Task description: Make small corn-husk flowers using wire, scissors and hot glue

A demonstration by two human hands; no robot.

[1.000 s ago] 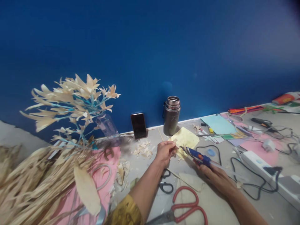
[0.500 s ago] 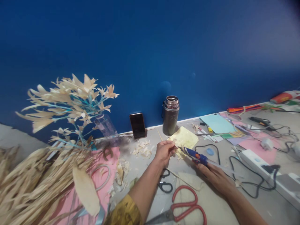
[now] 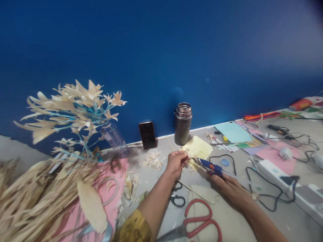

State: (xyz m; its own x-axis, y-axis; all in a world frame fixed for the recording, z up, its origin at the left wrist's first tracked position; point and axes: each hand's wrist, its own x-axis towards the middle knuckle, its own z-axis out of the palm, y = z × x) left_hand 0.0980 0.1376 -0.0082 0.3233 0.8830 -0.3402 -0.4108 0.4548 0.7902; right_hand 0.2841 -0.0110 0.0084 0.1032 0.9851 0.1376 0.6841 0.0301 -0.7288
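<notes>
In the middle of the head view, my left hand [image 3: 176,162] is closed in a pinch on something too small to make out. My right hand [image 3: 228,185] grips a blue hot glue gun [image 3: 210,166] with an orange part and a clear glue stick out of its back. The gun's nozzle points at my left fingertips, close to them. Behind my fingers lies a yellow paper sheet [image 3: 200,148]. Black-handled scissors [image 3: 178,200] rest beside my left wrist, and large red-handled scissors [image 3: 199,220] lie nearer to me.
A dark steel flask [image 3: 183,126] and a phone [image 3: 147,135] stand by the blue wall. To the left are husk flowers [image 3: 75,111] in a clear bottle and a pile of dry husks [image 3: 35,198]. A white power strip [image 3: 275,174] with cables lies right.
The whole view has shifted very slightly. My right hand still holds the glue gun near my pinched left fingers, with its nozzle a touch farther from them.
</notes>
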